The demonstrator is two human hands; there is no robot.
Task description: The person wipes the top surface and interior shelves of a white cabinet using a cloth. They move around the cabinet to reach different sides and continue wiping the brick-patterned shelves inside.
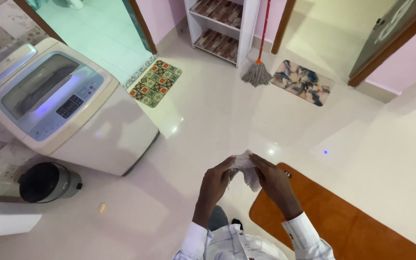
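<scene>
A small pale knitted cloth [249,169] hangs between both of my hands, low in the middle of the view. My left hand [215,182] pinches its left edge. My right hand [274,180] grips its upper right part, and the cloth's lower end droops between them. Both wrists come out of checked white shirt cuffs. Glossy cream floor tiles [217,115] lie below.
A top-loading washing machine [68,103] stands at the left, a round dark bin [49,182] in front of it. An orange mat [347,216] lies at the lower right. A mop [257,70], two patterned doormats and a white shelf stand farther off.
</scene>
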